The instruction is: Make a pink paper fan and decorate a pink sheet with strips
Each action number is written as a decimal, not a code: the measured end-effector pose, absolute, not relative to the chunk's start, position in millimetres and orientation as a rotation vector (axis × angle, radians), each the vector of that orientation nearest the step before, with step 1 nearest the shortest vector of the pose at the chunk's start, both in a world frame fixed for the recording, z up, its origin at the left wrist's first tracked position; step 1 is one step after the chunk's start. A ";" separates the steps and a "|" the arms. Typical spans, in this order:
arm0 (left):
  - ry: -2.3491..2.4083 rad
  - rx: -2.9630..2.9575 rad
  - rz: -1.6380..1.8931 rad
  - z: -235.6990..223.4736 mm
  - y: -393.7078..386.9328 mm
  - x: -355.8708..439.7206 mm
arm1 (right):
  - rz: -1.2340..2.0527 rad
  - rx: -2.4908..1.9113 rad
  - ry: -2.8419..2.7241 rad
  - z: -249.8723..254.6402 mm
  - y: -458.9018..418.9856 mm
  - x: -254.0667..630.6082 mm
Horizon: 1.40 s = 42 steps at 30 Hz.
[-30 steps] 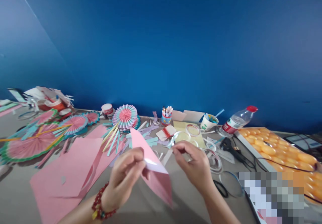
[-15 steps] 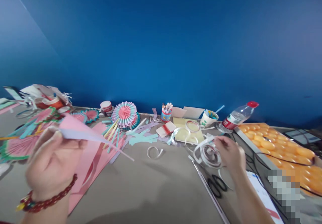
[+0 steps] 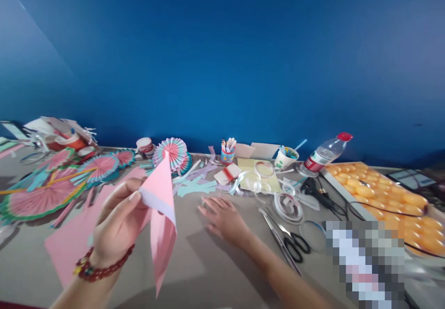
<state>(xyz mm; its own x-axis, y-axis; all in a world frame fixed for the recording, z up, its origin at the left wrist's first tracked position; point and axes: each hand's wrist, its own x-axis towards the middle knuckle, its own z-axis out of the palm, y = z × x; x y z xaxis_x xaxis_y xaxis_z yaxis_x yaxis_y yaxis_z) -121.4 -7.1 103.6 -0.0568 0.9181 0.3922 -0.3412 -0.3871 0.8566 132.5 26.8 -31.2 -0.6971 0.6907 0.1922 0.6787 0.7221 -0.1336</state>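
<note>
My left hand (image 3: 116, 223), with a red bead bracelet on the wrist, is closed on a folded pink paper (image 3: 160, 211) held upright above the table. My right hand (image 3: 224, 218) lies flat on the grey table (image 3: 208, 272) with fingers stretched out and holds nothing. Its fingertips are near a small white paper curl that it mostly covers. Black-handled scissors (image 3: 285, 239) lie just right of that hand. A roll of clear tape (image 3: 288, 205) sits beyond the scissors.
Pink sheets (image 3: 74, 235) lie under my left hand. Pleated paper fans (image 3: 41, 193) and a rosette (image 3: 173, 154) fill the left and back. Cups, a pen cup (image 3: 226, 154), a water bottle (image 3: 325, 154) and a tray of orange balls (image 3: 385, 198) stand to the right.
My left hand brought the pink paper from the far left back toward the middle and turned it upright. My right hand left the tape roll and came down flat on the table.
</note>
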 end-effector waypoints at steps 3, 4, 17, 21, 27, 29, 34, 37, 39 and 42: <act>0.706 1.206 1.589 96.5 -5.8 -113.5 | 0.117 -1.127 -2.704 -48.4 23.5 139.4; 0.711 1.204 1.576 93.6 -4.7 -111.2 | 0.104 -1.171 -2.681 -52.3 23.5 150.1; 0.528 1.260 1.511 84.6 8.5 -49.4 | 0.674 -1.394 -1.778 -17.0 -16.4 199.5; 0.429 1.212 1.713 90.6 2.9 -52.0 | 1.760 -0.926 -1.215 -31.4 -32.6 143.8; 0.710 1.057 1.732 61.6 -11.6 -91.8 | 1.961 -0.778 -0.534 -20.4 -40.6 137.0; 0.870 1.033 1.634 39.0 -20.9 -108.7 | 1.880 -0.925 -0.506 -14.8 -34.5 155.0; 1.391 1.337 1.187 -16.4 -52.1 -137.6 | 1.579 -1.212 -0.884 -29.7 -17.5 195.3; 1.498 1.618 0.826 -35.8 -70.9 -144.8 | 1.336 -1.406 -1.273 -50.0 -14.4 203.0; 1.565 1.796 0.630 -41.3 -80.0 -147.5 | 1.114 -1.547 -1.580 -60.0 -14.8 202.6; 1.635 2.037 0.484 -38.5 -84.7 -149.1 | 0.828 -1.659 -1.922 -64.7 -15.1 198.8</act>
<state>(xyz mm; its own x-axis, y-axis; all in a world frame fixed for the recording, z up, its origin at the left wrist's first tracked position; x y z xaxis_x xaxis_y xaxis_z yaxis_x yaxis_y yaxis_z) -149.1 -84.7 -38.5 0.2234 0.9744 -0.0240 0.8045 -0.1705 0.5689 198.8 -15.1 -64.7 -0.1617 0.9861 -0.0376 0.7049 0.0887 -0.7038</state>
